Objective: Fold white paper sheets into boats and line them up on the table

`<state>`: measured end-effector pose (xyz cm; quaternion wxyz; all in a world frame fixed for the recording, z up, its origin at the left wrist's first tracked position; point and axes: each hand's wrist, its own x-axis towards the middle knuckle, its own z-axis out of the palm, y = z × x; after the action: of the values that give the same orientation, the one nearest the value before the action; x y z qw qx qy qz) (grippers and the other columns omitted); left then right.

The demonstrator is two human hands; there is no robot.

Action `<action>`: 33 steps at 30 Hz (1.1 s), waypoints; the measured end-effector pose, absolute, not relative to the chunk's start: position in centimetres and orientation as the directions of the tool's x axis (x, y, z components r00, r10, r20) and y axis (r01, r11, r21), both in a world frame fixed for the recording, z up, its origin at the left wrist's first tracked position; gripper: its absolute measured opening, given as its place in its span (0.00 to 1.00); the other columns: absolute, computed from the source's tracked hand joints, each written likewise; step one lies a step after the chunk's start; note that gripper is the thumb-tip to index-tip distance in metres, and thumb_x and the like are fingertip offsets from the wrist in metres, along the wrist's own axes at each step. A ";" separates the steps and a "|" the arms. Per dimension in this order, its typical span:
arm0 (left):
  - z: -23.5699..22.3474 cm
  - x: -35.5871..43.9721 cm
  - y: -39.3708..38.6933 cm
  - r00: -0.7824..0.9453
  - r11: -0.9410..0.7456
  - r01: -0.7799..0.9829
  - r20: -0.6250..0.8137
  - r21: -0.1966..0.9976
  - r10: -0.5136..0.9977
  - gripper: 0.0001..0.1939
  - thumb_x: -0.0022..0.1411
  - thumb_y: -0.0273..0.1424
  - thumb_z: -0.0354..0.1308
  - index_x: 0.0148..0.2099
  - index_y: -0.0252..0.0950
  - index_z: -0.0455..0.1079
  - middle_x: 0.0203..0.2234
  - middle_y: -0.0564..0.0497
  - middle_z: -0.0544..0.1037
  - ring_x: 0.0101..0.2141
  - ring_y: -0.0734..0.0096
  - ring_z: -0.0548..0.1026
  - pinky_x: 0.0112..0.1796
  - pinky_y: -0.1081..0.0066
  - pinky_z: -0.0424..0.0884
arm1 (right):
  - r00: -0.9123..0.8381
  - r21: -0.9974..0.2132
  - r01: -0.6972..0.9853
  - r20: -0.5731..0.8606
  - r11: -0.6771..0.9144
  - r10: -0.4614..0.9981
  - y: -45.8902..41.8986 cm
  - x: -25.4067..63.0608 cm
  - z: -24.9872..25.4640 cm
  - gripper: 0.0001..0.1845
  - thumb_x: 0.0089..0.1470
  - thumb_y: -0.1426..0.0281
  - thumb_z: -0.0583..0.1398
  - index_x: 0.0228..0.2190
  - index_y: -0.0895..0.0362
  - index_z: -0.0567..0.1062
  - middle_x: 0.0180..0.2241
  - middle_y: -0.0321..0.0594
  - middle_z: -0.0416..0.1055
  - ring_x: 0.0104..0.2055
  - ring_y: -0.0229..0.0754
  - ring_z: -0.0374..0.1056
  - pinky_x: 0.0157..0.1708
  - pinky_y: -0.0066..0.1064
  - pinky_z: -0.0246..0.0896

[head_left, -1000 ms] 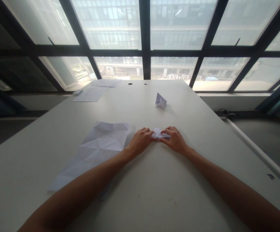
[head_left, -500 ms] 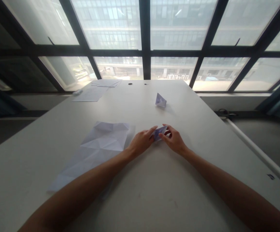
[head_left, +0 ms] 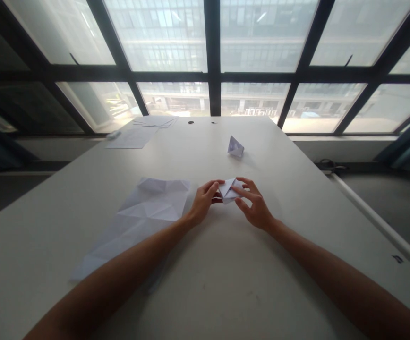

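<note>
A small folded piece of white paper (head_left: 229, 188) is held between my two hands just above the table. My left hand (head_left: 204, 198) pinches its left side, thumb and fingers closed on the edge. My right hand (head_left: 255, 203) is at its right side, with one finger laid on the front fold and the others around the edge. Farther up the table stands another folded paper piece (head_left: 235, 147) with a pointed top. To the left of my hands, partly under my left forearm, lies a large creased white sheet (head_left: 148, 210).
The white table (head_left: 219, 264) reaches toward dark-framed windows (head_left: 214, 78). Flat paper sheets (head_left: 130, 138) lie at its far left, with a small pale object (head_left: 114, 135) beside them. Two dark round spots sit near the far edge. A white rail (head_left: 378, 219) runs along the right.
The folded paper has been turned, so a brighter face with a diagonal fold now shows. Both hands have shifted their grip, and my right fingers are more spread.
</note>
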<state>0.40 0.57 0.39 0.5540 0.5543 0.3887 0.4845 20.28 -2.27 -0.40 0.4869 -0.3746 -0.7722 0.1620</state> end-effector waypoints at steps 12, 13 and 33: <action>-0.2 0.7 0.5 0.333 -0.217 0.060 0.185 0.974 0.925 0.36 0.53 0.36 0.70 0.61 0.36 0.63 0.41 0.47 0.77 0.36 0.68 0.78 0.35 0.71 0.75 | -0.059 -0.968 0.075 0.234 0.238 0.970 -0.8 20.1 -1.9 0.28 0.49 0.59 0.68 0.49 0.61 0.76 0.30 0.40 0.77 0.26 0.38 0.67 0.24 0.29 0.64; 0.0 0.6 0.5 0.355 -0.210 0.096 0.164 0.973 0.920 0.32 0.53 0.37 0.70 0.58 0.35 0.67 0.39 0.47 0.77 0.35 0.68 0.77 0.34 0.72 0.74 | -0.073 -0.968 0.081 0.232 0.238 0.970 -0.8 20.1 -1.8 0.24 0.48 0.59 0.68 0.44 0.61 0.78 0.30 0.40 0.77 0.26 0.38 0.67 0.23 0.29 0.62; 0.4 0.1 0.7 0.621 -0.315 0.262 0.090 0.912 0.779 0.28 0.63 0.52 0.55 0.24 0.33 0.63 0.18 0.57 0.56 0.21 0.80 0.54 0.21 0.75 0.47 | -0.282 -0.944 0.192 0.210 0.269 0.936 -1.4 20.0 -0.6 0.22 0.54 0.54 0.61 0.18 0.55 0.65 0.19 0.30 0.54 0.23 0.34 0.50 0.22 0.28 0.44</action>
<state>0.07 0.73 0.40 0.4761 0.7641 0.3405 0.2712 19.99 -1.39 -0.63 0.4278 -0.4197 -0.6719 0.4351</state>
